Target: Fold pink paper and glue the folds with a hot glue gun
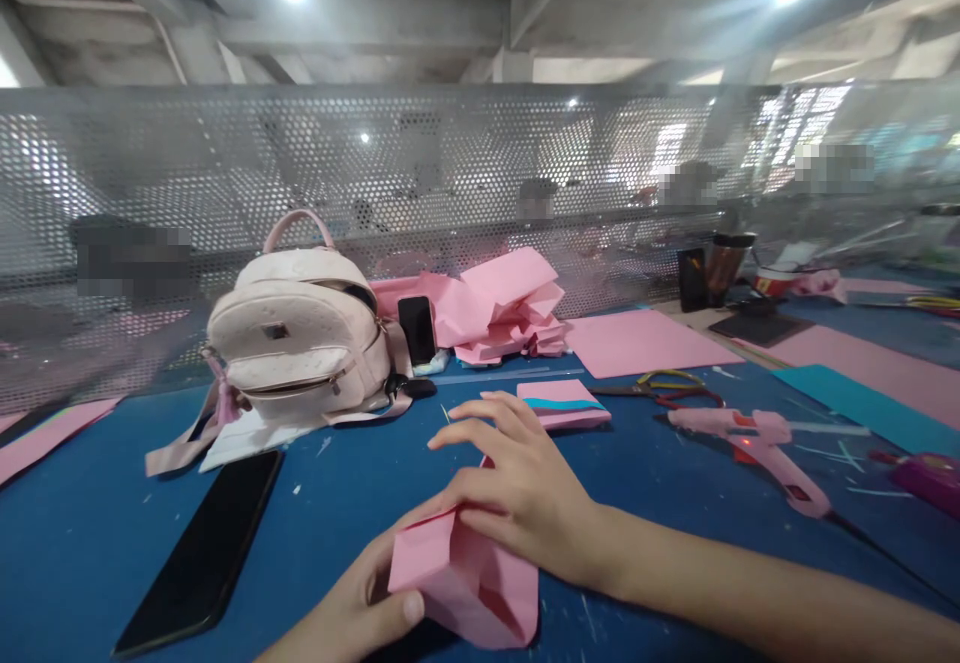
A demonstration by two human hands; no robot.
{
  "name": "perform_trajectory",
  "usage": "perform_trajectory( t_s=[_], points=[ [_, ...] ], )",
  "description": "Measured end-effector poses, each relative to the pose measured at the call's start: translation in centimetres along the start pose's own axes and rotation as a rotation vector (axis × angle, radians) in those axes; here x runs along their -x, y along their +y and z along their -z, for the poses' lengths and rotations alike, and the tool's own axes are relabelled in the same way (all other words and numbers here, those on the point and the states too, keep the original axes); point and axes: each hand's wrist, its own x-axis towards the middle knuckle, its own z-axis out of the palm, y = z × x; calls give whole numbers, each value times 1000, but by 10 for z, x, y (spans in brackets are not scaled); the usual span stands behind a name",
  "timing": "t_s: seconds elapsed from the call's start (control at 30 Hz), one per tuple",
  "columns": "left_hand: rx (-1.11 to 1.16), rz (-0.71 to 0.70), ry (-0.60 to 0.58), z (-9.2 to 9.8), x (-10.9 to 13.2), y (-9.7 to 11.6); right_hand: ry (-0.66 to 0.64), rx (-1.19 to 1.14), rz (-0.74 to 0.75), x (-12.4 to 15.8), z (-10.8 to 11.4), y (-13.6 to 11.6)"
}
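Note:
A small folded pink paper bag is in my hands at the table's front middle, with its hollow side partly facing me. My left hand is closed around its left side, the thumb in front and the fingers mostly hidden behind. Over its top edge lies my right hand, thumb and index finger against the paper, while the other fingers stretch out above. Just beyond my right hand is a flat pink paper piece with a blue stripe.
A pink glue gun and scissors lie to the right. A black phone lies on the left. Behind are a pale backpack, crumpled pink paper and a perforated metal screen. Pink sheets lie farther right.

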Motion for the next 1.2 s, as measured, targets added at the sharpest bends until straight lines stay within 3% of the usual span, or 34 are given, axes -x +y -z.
perform_trajectory(
  t_s=[0.13,0.37,0.6,0.7,0.9,1.2],
  points=[
    [-161,-85,118,-4,5,-6,107,50,61,1,2,-6],
    [-348,-196,62,-3,9,-15,262,37,125,3,7,-9],
    [-510,-260,172,-9,9,-6,291,-44,109,2,9,-8],
    [-453,-320,220,-14,11,2,303,-103,94,-1,11,-9],
    [-423,-375,234,-25,17,16,247,-154,76,-2,13,-12],
    [-672,-556,257,-34,11,26,322,-285,97,-3,11,-18]
  ],
)
